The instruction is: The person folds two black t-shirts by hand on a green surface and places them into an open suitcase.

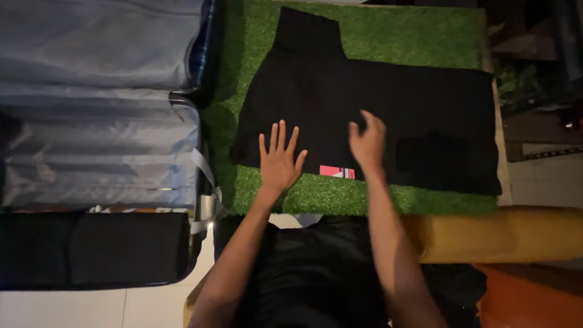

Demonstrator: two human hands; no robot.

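Note:
A black ribbed garment (388, 103) lies spread flat on a green artificial-grass mat (413, 36). A pink tag (337, 172) shows at its near edge. My left hand (279, 161) rests flat on the garment's near left part, fingers spread. Just right of the tag, my right hand (367, 143) hovers over the garment's middle with its fingers loosely curled, holding nothing that I can see.
An open suitcase (97, 140) with grey lining lies at the left, its near half holding a black panel (91, 249). A yellow roll (504, 234) lies at the near right. White floor tiles (121, 307) show at the bottom left.

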